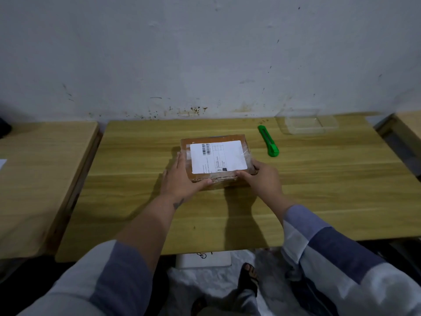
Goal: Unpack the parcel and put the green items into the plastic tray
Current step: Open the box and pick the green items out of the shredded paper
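Observation:
A brown cardboard parcel (pixel 216 139) with a white shipping label and clear tape rests in the middle of the wooden table (pixel 319 190). My left hand (pixel 180 176) grips its left near corner, thumb on the front edge. My right hand (pixel 262 176) holds its right near corner, thumb on top by the label. The parcel is sealed, so its contents are hidden. A green utility knife (pixel 268 141) lies to the right of the parcel. A clear plastic tray (pixel 309 124) stands at the back right near the wall.
A second wooden table (pixel 34 179) stands to the left across a narrow gap, and another table edge (pixel 407 122) shows at the far right. The wall runs right behind the table. Below the near edge are white sheets on the floor and a sandalled foot (pixel 248 277).

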